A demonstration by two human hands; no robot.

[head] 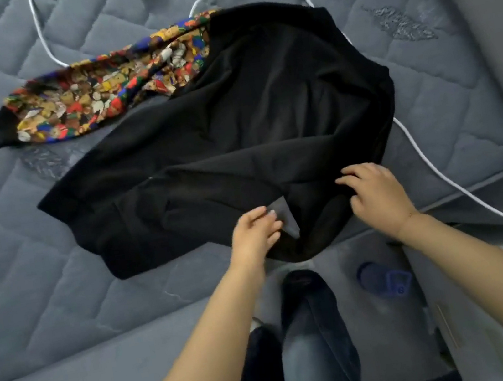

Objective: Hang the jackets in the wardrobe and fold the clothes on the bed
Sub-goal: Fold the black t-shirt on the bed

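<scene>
Item: black sweatshirt, 1 patterned sleeve, spread at mattress near edge. Right hand pinches hem; left hand open beside it. Folding begins; next, straightening.

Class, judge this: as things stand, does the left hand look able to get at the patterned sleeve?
Probably yes. The left hand rests at the black garment's near edge; the patterned sleeve lies uncovered on the mattress beyond, nothing blocking, though it would need a forward stretch.
</scene>
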